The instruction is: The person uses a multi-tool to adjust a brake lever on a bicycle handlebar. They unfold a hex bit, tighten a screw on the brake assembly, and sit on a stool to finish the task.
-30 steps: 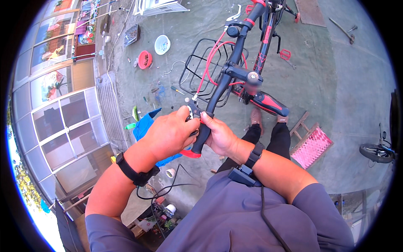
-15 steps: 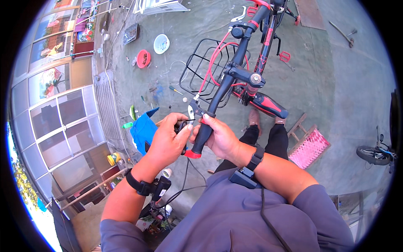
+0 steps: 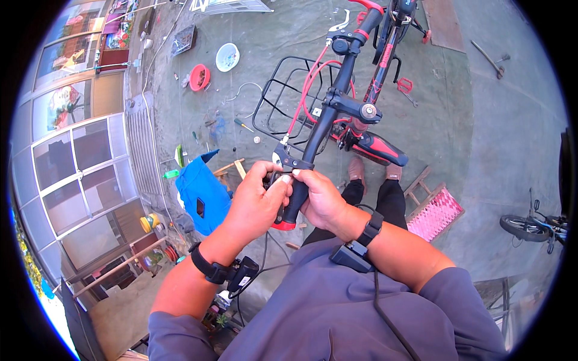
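A child's bicycle stands before me, its black handlebar (image 3: 326, 123) pointing toward my chest. My right hand (image 3: 328, 201) is closed around the black grip (image 3: 296, 201) at the near end, its thumb beside the brake lever clamp (image 3: 296, 162). Against its far side, my left hand (image 3: 253, 195) pinches a small dark tool (image 3: 279, 212) with a thin black rod at the clamp. The tool is mostly covered by the fingers, so its exact kind is unclear. The silver brake lever (image 3: 277, 157) shows partly above my left fingers. Red cables run from it past the wire basket (image 3: 271, 99).
A blue bag-like thing (image 3: 201, 186) lies left of my hands. Beyond are a screwdriver (image 3: 243, 125), a red bowl (image 3: 200, 77) and a white bowl (image 3: 227, 57). A pink woven stool (image 3: 436, 213) lies right of my feet; another bicycle (image 3: 530, 227) lies farther right.
My left thumb has moved in toward the right thumb at the clamp. The dark tool and the brake lever are more covered than before. The whole view has shifted slightly.
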`<action>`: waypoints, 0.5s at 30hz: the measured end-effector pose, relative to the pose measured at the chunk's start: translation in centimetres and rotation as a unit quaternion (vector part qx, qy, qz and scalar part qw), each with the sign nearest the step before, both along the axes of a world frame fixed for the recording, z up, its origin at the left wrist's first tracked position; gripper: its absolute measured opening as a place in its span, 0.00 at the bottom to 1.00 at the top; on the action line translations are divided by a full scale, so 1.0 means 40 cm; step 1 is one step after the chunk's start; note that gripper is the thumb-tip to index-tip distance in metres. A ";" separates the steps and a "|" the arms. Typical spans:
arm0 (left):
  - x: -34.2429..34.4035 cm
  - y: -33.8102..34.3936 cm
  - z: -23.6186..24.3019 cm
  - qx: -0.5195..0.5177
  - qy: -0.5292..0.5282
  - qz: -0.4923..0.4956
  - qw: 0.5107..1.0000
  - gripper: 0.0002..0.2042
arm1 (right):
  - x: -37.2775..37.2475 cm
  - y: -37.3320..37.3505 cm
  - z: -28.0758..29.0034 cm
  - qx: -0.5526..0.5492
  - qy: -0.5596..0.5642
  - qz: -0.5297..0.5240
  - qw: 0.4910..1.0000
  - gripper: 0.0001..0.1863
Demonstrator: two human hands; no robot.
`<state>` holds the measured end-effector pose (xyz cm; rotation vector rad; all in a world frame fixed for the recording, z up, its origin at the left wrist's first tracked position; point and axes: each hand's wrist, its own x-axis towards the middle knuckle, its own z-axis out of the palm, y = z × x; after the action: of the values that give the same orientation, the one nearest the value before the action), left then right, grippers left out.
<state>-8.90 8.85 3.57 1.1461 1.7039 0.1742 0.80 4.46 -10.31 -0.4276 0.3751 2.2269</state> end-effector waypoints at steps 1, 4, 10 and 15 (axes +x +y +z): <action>-0.001 -0.005 -0.007 0.003 -0.005 0.004 1.000 0.12 | 0.003 0.001 0.000 0.001 0.003 0.001 1.000 0.10; 0.002 -0.009 -0.009 0.003 0.002 0.009 1.000 0.12 | 0.011 0.004 0.001 -0.001 0.006 0.004 1.000 0.10; -0.007 -0.008 -0.010 0.005 -0.012 0.003 1.000 0.13 | 0.011 0.004 -0.003 -0.007 0.025 0.012 1.000 0.12; -0.032 -0.001 -0.016 0.040 0.058 -0.113 0.991 0.14 | 0.025 0.001 -0.006 0.015 0.068 0.010 0.998 0.17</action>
<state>-10.19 8.82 2.93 1.4222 1.6656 0.0346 1.82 4.50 -10.55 -0.2667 0.4102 2.2840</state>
